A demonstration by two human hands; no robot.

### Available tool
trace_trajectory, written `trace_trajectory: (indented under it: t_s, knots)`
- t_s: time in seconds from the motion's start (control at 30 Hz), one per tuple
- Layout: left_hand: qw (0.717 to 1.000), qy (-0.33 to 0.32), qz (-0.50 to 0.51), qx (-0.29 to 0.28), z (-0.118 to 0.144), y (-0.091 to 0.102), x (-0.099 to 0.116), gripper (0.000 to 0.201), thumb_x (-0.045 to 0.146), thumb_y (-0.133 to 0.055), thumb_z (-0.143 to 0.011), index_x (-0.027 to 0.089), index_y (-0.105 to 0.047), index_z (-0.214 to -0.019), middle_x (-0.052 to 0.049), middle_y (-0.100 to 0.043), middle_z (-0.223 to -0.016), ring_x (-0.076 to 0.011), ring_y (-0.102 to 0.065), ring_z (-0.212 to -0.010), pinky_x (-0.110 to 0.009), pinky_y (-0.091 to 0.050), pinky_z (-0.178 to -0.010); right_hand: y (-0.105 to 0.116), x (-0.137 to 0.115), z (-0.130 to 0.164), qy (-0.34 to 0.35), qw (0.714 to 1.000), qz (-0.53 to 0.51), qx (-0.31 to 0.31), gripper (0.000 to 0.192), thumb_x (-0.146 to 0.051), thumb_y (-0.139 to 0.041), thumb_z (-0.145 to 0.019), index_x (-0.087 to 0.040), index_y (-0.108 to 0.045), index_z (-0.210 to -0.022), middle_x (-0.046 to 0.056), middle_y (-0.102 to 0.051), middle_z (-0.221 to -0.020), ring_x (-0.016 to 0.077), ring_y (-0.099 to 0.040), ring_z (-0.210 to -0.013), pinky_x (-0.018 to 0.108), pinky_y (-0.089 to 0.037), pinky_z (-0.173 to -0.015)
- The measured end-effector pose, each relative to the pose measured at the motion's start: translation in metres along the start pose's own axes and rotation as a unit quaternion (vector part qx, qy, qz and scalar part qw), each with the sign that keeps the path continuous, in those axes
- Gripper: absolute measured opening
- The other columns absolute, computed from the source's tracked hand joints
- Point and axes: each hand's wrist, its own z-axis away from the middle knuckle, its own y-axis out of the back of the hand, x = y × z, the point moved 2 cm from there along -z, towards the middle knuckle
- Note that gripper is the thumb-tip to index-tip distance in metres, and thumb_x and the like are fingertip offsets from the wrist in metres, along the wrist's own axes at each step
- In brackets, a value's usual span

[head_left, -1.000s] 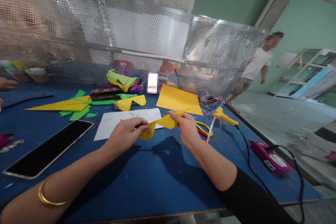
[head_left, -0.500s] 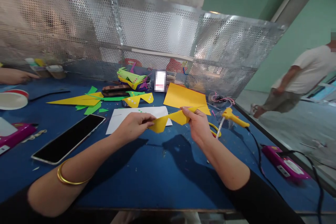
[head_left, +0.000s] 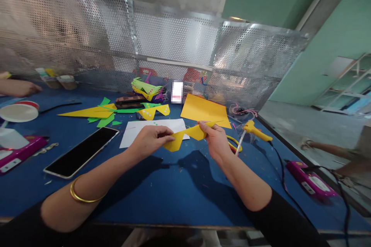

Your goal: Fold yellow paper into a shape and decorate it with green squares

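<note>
Two hands hold one yellow paper shape [head_left: 185, 138] in the middle of the frame, lifted a little above the blue counter [head_left: 162, 193]. The left hand [head_left: 150, 139] pinches the lower left end of the shape with its fingers pressed together. The right hand [head_left: 216, 141] pinches the upper right end between thumb and fingers. The shape bends in a zigzag between them.

Just behind the hands lies a white sheet [head_left: 150, 128] flat on the counter. Behind that, a bigger yellow sheet [head_left: 204, 111] lies flat too. To the left of the frame a black phone [head_left: 82, 151] lies face up. Green and yellow paper scraps [head_left: 95, 114] sit further back on the left. A yellow glue gun [head_left: 256, 130] rests on the counter to the right of the right hand, with a black cord [head_left: 279, 170] running from it. A pink box [head_left: 310, 179] lies at the right edge. At the far left, another person's hand [head_left: 17, 88] rests on the counter near a white plate [head_left: 19, 112].
</note>
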Motion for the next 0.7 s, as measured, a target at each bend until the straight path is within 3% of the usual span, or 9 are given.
trace_trajectory:
  t_s: [0.13,0.2,0.27,0.37,0.4,0.5,0.6,0.7]
  knots:
    - [0.991,-0.036,-0.114,0.053,0.01,0.002,0.006,0.02,0.032,-0.06,-0.082,0.021,-0.076,-0.082,-0.001,-0.076,-0.076,-0.0176,-0.067,-0.068,-0.025,-0.044,-0.06,0.009,0.005,0.012,-0.033,0.997,0.059,-0.032,0.036,-0.05,-0.084,-0.058,-0.018,-0.076,-0.074,0.004,-0.072,-0.071,0.0163,-0.06,-0.064,0.03,-0.044,-0.062]
    - [0.976,-0.077,-0.19,0.069,0.021,0.004,0.009,0.022,0.03,-0.056,-0.087,0.021,-0.076,-0.086,-0.003,-0.077,-0.081,-0.0193,-0.069,-0.073,-0.026,-0.043,-0.061,0.015,0.006,0.024,-0.039,0.979,0.181,-0.084,0.037,-0.055,-0.078,-0.066,-0.019,-0.074,-0.067,0.004,-0.069,-0.063,0.0159,-0.057,-0.058,0.03,-0.039,-0.06]
    - [0.95,-0.132,-0.269,0.088,0.034,0.004,0.01,0.027,0.031,-0.052,-0.092,0.021,-0.076,-0.088,-0.005,-0.078,-0.086,-0.0217,-0.071,-0.079,-0.028,-0.044,-0.064,0.022,0.003,0.039,0.023,0.925,0.362,-0.117,0.038,-0.055,-0.077,-0.068,-0.021,-0.068,-0.055,0.003,-0.064,-0.055,0.0156,-0.052,-0.054,0.03,-0.032,-0.056]
    - [0.911,-0.198,-0.35,0.089,0.052,0.002,0.011,0.028,0.029,-0.048,-0.096,0.022,-0.075,-0.091,-0.005,-0.078,-0.086,-0.0203,-0.071,-0.079,-0.028,-0.045,-0.067,0.031,-0.008,0.059,0.181,0.828,0.528,-0.06,0.039,-0.05,-0.076,-0.072,-0.023,-0.062,-0.048,0.002,-0.058,-0.05,0.014,-0.043,-0.052,0.03,-0.021,-0.056]
    - [0.901,-0.213,-0.367,0.089,0.057,0.002,0.011,0.028,0.028,-0.048,-0.096,0.022,-0.074,-0.09,-0.005,-0.077,-0.085,-0.0197,-0.07,-0.078,-0.028,-0.045,-0.068,0.033,-0.009,0.064,0.2,0.803,0.558,-0.062,0.042,-0.05,-0.075,-0.073,-0.023,-0.059,-0.045,0.002,-0.054,-0.047,0.0128,-0.039,-0.049,0.031,-0.018,-0.055]
    - [0.866,-0.264,-0.414,0.09,0.063,0.001,0.009,0.025,0.024,-0.048,-0.097,0.021,-0.072,-0.09,-0.005,-0.076,-0.084,-0.0186,-0.069,-0.077,-0.028,-0.046,-0.068,0.034,-0.009,0.071,0.208,0.743,0.619,-0.146,0.055,-0.052,-0.071,-0.078,-0.021,-0.048,-0.039,-0.001,-0.042,-0.039,0.01,-0.027,-0.042,0.03,-0.015,-0.051]
    - [0.821,-0.333,-0.457,0.078,0.063,-0.002,0.007,0.024,0.019,-0.046,-0.098,0.018,-0.069,-0.091,-0.005,-0.075,-0.086,-0.0177,-0.067,-0.076,-0.028,-0.046,-0.064,0.032,-0.012,0.072,0.312,0.674,0.649,-0.164,0.042,-0.046,-0.062,-0.089,-0.02,-0.058,-0.055,0.0,-0.054,-0.053,0.0128,-0.043,-0.05,0.029,-0.025,-0.053]
    - [0.794,-0.388,-0.467,0.043,0.063,-0.009,0.004,0.025,0.012,-0.042,-0.098,0.015,-0.066,-0.092,-0.007,-0.073,-0.086,-0.0183,-0.065,-0.075,-0.029,-0.045,-0.061,0.025,-0.014,0.071,0.444,0.58,0.666,-0.153,0.02,-0.035,-0.059,-0.094,-0.017,-0.068,-0.094,0.008,-0.068,-0.087,0.021,-0.058,-0.081,0.032,-0.037,-0.072]
